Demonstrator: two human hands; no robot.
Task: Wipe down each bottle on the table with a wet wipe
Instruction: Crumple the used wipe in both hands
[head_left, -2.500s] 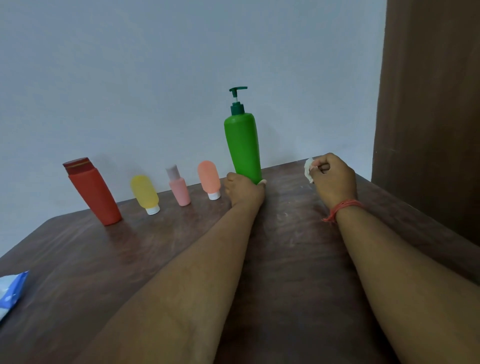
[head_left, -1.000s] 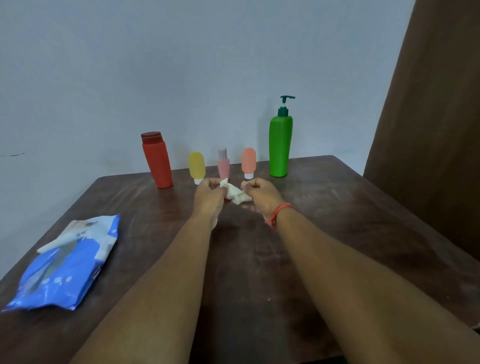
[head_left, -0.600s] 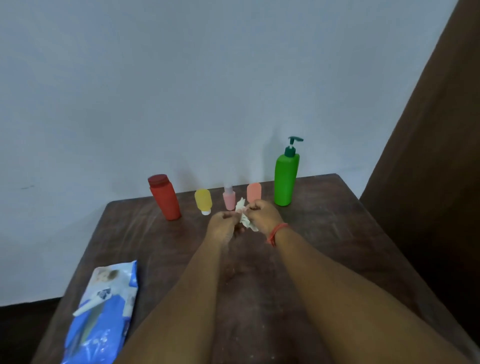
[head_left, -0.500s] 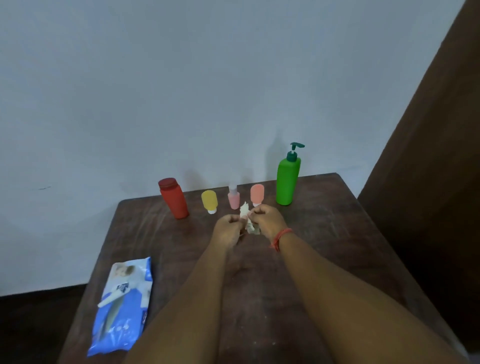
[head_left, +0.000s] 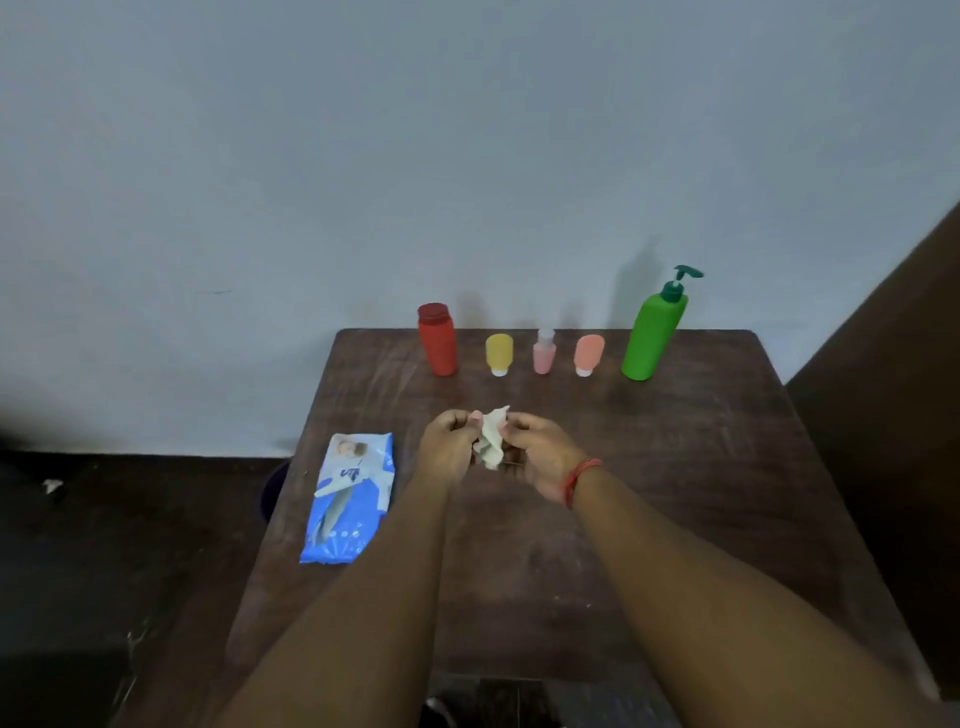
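Note:
Several bottles stand in a row along the far edge of the brown table (head_left: 675, 493): a red bottle (head_left: 438, 340), a small yellow bottle (head_left: 499, 353), a small pink bottle (head_left: 544, 353), a small orange bottle (head_left: 588, 354) and a tall green pump bottle (head_left: 654, 335). Over the middle of the table my left hand (head_left: 449, 451) and my right hand (head_left: 540, 452) both pinch a crumpled white wet wipe (head_left: 491, 439) between them. The hands are well short of the bottles and touch none of them.
A blue wet wipe pack (head_left: 350, 496) lies flat near the table's left edge. A pale wall rises right behind the bottles. A dark brown panel stands at the right. Dark floor lies to the left of the table.
My left hand let go of the green pump bottle and both hands came together on the wipe at mid-table. The view has pulled back and tilted, showing more of the table.

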